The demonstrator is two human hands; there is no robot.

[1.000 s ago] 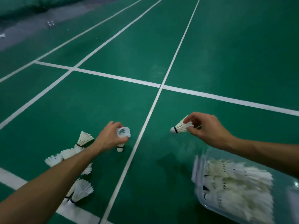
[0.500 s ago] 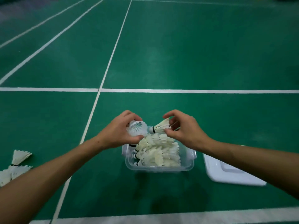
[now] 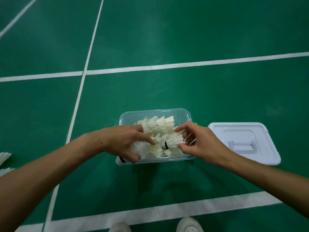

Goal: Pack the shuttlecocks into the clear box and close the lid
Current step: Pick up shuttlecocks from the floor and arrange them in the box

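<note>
**Both hands at the open box on the green court**

The green court floor (image 3: 184,39) filled the view, crossed by white lines (image 3: 167,66) that met in a T beyond the box, with a broad white line running along the near edge. The white lid (image 3: 260,133) lay flat on the floor just right of the clear box (image 3: 177,113), which stood open and heaped with white shuttlecocks (image 3: 158,124). The left hand (image 3: 127,141) curled around a shuttlecock (image 3: 139,148) at the box's near left corner, its cork tip poking over the rim. The right hand (image 3: 200,143) pinched another shuttlecock (image 3: 172,142) by its feathers above the pile. Loose shuttlecocks (image 3: 5,157) lay at the floor's left edge. Two white shoe toes (image 3: 189,226) showed at the bottom.
</note>
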